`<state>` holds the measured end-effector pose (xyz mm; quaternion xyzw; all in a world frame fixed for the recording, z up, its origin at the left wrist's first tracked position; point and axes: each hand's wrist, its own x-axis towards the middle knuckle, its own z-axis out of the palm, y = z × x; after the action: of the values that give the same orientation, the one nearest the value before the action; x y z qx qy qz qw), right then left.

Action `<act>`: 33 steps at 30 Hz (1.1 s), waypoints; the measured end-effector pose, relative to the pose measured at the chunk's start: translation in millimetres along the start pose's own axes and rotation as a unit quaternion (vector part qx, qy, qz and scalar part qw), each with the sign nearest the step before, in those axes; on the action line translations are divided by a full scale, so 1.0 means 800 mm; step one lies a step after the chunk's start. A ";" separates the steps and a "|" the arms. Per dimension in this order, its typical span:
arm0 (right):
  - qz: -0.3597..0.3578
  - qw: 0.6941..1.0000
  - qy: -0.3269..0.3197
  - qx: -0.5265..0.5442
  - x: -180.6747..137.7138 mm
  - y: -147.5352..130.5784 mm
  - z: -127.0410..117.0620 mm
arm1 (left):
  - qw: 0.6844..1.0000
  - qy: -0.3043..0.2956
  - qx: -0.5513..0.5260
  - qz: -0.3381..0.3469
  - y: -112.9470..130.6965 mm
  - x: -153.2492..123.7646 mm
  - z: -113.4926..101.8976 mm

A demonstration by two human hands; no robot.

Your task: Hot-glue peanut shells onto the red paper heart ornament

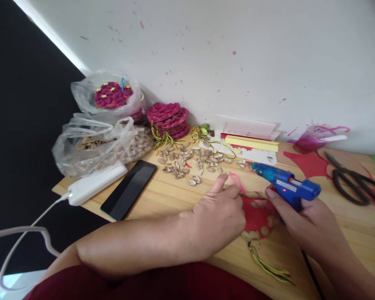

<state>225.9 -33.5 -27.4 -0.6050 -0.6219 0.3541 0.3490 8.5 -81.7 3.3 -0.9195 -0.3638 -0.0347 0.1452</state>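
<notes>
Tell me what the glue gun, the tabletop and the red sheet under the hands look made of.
Glue gun, in the right hand: glossy blue moulded plastic, with highlights along the barrel. Tabletop: pale wood, likely matt, grain lines showing. Red sheet: probably felt or foam sheet, flat and dull, no shine. The left hand pinches a pink loop, seemingly thin cord.
</notes>
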 end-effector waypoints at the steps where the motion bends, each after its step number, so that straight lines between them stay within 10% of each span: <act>1: 0.007 1.000 0.001 -0.006 0.000 0.000 0.000 | 1.000 -0.003 0.000 0.001 0.000 0.000 -0.001; 9: -0.038 0.995 0.013 -0.092 0.004 -0.005 -0.007 | 1.000 0.004 0.008 -0.001 -0.001 0.001 -0.006; 22: 0.050 0.997 0.018 0.063 -0.002 -0.026 0.005 | 0.992 0.020 -0.127 -0.014 -0.048 0.014 0.008; 27: 0.021 0.988 0.000 0.151 -0.006 -0.022 0.004 | 0.955 0.072 -0.138 -0.252 -0.127 -0.008 -0.015; 30: 0.005 0.984 0.011 0.179 -0.005 -0.024 0.001 | 0.918 -0.015 -0.112 -0.381 -0.175 -0.033 -0.015; 33: -0.004 0.981 0.021 0.191 -0.004 -0.026 -0.001 | 0.912 -0.102 -0.158 -0.364 -0.201 -0.047 -0.001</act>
<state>216.4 -36.7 -8.8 -0.5320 -0.5377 0.4527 0.4722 -128.2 4.9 36.5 -0.7330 -0.6756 -0.0483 -0.0624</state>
